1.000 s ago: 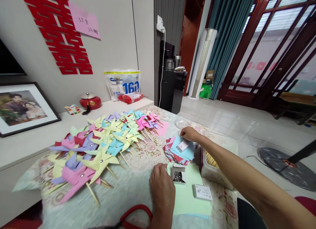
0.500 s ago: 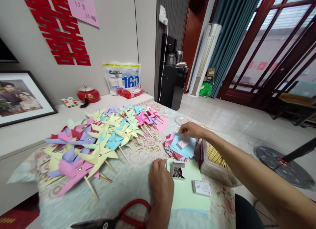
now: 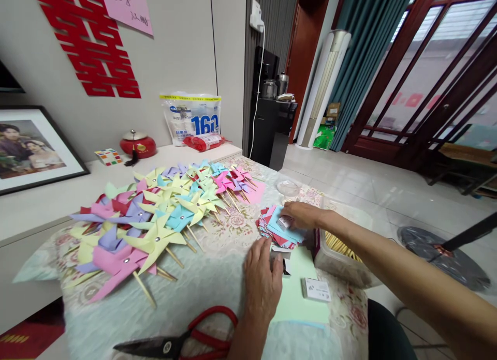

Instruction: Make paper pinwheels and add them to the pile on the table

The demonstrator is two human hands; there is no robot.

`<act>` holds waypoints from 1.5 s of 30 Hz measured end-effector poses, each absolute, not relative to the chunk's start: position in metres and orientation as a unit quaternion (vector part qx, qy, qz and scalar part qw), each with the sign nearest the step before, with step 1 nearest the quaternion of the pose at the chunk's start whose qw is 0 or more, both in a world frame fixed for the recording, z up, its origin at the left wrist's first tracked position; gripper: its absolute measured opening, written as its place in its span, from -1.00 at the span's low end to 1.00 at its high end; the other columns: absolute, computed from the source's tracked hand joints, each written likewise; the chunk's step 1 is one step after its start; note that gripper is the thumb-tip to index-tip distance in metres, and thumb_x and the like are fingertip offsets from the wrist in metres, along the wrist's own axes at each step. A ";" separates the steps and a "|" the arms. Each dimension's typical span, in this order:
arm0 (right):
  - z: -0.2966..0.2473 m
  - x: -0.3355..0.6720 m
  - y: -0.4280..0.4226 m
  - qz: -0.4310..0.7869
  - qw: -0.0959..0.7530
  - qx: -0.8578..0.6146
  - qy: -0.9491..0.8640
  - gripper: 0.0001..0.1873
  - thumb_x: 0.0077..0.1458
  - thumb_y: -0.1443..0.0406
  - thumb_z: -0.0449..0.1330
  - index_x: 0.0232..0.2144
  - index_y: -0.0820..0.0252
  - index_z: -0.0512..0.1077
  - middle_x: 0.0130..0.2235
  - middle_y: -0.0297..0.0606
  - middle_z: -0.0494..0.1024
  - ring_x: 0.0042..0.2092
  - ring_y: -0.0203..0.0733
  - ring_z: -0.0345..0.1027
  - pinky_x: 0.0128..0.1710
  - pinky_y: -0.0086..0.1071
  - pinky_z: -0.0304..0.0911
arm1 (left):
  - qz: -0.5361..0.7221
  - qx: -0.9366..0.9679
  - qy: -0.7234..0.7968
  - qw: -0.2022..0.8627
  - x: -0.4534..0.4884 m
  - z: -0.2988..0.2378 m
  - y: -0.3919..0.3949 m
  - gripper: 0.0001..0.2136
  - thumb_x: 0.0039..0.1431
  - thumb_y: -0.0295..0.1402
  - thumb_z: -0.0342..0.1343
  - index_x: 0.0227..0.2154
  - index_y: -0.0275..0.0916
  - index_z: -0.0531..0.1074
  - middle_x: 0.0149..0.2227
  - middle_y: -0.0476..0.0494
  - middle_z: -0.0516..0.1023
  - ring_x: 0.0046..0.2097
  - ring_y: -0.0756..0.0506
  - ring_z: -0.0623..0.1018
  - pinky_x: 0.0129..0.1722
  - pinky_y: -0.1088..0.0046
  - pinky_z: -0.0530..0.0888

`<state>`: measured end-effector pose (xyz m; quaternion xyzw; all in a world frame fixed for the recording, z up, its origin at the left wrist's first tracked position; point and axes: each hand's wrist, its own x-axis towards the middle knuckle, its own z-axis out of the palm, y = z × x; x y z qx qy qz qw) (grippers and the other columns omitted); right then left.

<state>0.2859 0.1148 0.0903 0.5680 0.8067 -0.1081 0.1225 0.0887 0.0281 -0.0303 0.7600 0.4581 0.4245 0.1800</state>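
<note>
My left hand (image 3: 263, 277) is at the small open white box (image 3: 286, 254) on the light green paper (image 3: 297, 313). Its thumb and fingers close around the box's left side and hide most of the contents. Out to the right, my right hand (image 3: 301, 215) has its fingertips on a small white box (image 3: 284, 223), which lies on a stack of blue and red paper squares (image 3: 272, 228). Another closed white box (image 3: 316, 289) rests on the green paper. Red-handled scissors (image 3: 182, 342) lie left of my left wrist.
Many paper pinwheels on sticks (image 3: 155, 241) cover the left of the table. A clear tub (image 3: 345, 274) of thin wooden sticks stands under my right forearm. A clear round lid (image 3: 288, 188) lies behind the paper stack. A framed photo (image 3: 39, 148) stands on the cabinet.
My left hand has moved up and right from beside the open box onto it. My right hand has come down onto the white box on the paper stack.
</note>
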 end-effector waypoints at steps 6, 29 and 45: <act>0.091 0.293 0.119 -0.109 0.107 0.574 0.804 -0.82 -0.08 0.35 0.32 -0.32 0.21 0.54 -0.28 -0.18 0.62 -0.28 -0.13 0.42 -0.34 -0.42 0.11 | 0.426 0.758 0.451 0.201 0.088 -0.031 0.028 -0.64 0.34 -0.36 -0.08 0.11 -0.38 0.39 0.12 -0.42 0.48 0.17 -0.26 0.45 0.15 0.08 0.42; 0.115 0.311 0.111 -0.448 -0.230 0.653 0.566 -0.78 0.10 0.17 0.26 -0.37 0.23 0.43 -0.25 -0.17 0.61 -0.18 -0.18 0.50 -0.26 -0.40 0.41 | 0.273 0.845 0.437 0.142 0.104 -0.004 0.031 -0.60 0.34 -0.26 -0.01 0.19 -0.21 0.37 0.30 -0.22 0.36 0.36 -0.37 0.21 0.23 -0.15 0.21; 0.106 0.306 0.116 -0.400 -0.206 0.693 0.563 -0.87 -0.22 0.42 0.37 -0.61 0.25 0.46 -0.59 -0.37 0.47 -0.40 -0.22 0.38 -0.39 -0.43 0.24 | 0.272 0.844 0.441 0.140 0.106 -0.014 0.032 -0.56 0.31 -0.26 0.01 0.21 -0.23 0.35 0.30 -0.27 0.36 0.35 -0.37 0.20 0.21 -0.13 0.24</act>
